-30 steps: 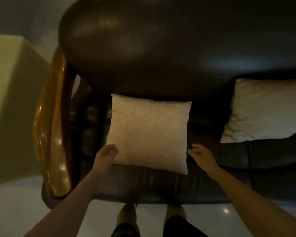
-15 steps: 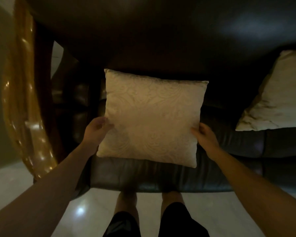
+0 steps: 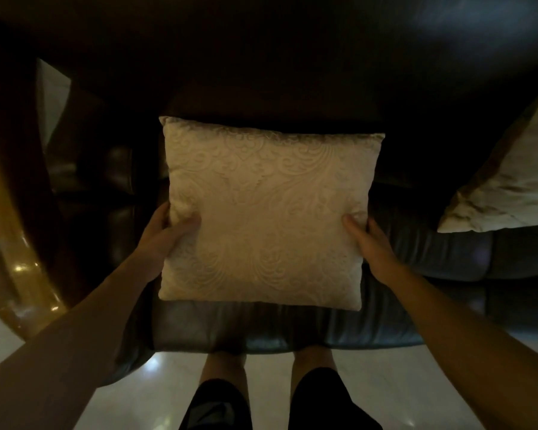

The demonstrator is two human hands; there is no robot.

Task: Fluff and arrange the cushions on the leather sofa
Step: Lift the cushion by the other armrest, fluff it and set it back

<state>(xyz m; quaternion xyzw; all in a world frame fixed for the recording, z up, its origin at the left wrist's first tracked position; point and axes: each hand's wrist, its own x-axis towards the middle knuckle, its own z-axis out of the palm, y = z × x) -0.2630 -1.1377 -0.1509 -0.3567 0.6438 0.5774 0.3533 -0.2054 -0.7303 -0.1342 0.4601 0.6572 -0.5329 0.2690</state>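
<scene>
**Both hands grip a patterned cushion over a dark leather sofa**

A person standing at the front edge of a dark leather sofa (image 3: 261, 330) holds a cream cushion (image 3: 264, 212) with a raised scroll pattern by its two side edges. The left hand (image 3: 165, 234) clasps the cushion's left side, thumb pressed into the front face and fingers wrapped behind, out of sight. The right hand (image 3: 370, 240) does the same on the right side, thumb on the front and the fabric dimpling beneath it. The cushion is upright and roughly square to the camera, its lower edge over the seat near the front edge, its top edge against the shadowed backrest; whether it rests on the seat or is lifted clear cannot be told. A second, plainer pale cushion (image 3: 510, 181) leans at the right end of the seat, well apart from the first. A glossy wooden armrest (image 3: 10, 243) curves along the sofa's left end. The person's bare legs (image 3: 224, 367) stand on a pale, shiny floor (image 3: 137, 408) just below the seat's front edge.
</scene>
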